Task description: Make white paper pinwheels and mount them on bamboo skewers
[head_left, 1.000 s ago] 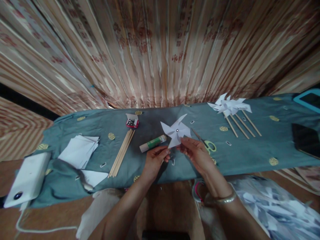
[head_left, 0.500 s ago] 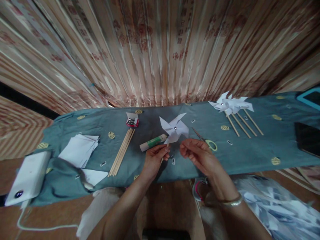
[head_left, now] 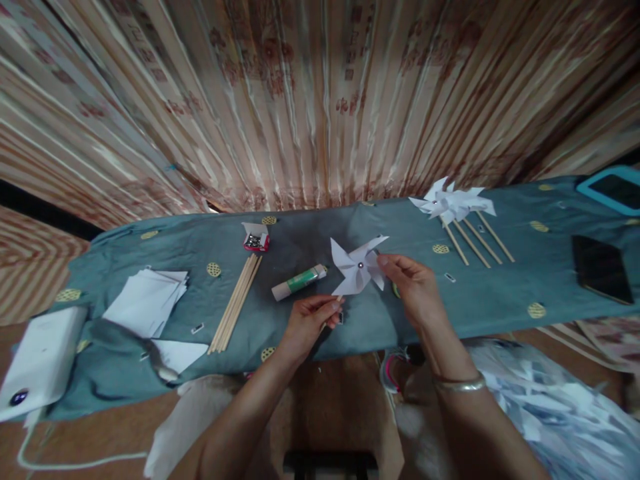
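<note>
A white paper pinwheel [head_left: 354, 268] with a silver pin at its centre is held up over the cloth. My left hand [head_left: 307, 328] is closed round its thin wooden stick, just below the blades. At the pinwheel's right side, my right hand [head_left: 416, 288] pinches the edge of a blade between thumb and fingers. Left of the pinwheel lies a green and white glue stick [head_left: 300, 281]. A bit of a yellow-green scissors handle [head_left: 396, 290] shows by my right hand; the rest of the scissors is hidden.
A bundle of wooden sticks [head_left: 235, 303], an opened red box of pins [head_left: 256, 239] and stacked white paper [head_left: 147, 300] lie to the left. Several finished pinwheels [head_left: 453, 201] and a black phone [head_left: 601, 269] are on the right. A white device [head_left: 43, 360] sits at the left end.
My right hand has moved up to the pinwheel and taken hold of a blade. My left hand keeps its grip on the stick. The whole view has shifted slightly.
</note>
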Available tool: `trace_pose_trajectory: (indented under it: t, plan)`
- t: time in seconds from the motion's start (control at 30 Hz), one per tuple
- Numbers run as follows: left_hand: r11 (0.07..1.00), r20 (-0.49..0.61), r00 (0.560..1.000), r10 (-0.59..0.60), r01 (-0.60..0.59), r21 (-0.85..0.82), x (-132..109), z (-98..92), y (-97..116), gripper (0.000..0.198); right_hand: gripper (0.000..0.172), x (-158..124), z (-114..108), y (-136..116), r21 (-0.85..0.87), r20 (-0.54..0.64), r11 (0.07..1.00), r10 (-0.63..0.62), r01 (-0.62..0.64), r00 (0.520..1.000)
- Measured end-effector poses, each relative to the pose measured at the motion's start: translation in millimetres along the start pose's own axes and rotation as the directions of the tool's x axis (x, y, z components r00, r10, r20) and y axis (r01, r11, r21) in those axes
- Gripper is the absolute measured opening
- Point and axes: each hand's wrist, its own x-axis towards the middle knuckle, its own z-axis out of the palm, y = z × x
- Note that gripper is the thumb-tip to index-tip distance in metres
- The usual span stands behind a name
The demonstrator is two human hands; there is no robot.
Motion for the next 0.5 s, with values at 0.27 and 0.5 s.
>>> trace_pose_trajectory:
  t: [0.27,0.5]
  plan:
    - [1.0,-0.002,1.0,0.008,-0.008,-0.015,0.4,-1.0,-1.2,0.034,0.028,0.7,3.5,2.9,0.026,-0.013,0.999,0.037,-0.037,0.999]
    - [1.0,-0.028,1.0,0.013,-0.013,-0.009,-0.5,-0.4,3.0,0.035,0.028,-3.1,5.3,1.6,0.051,0.001,0.998,0.046,-0.046,0.999]
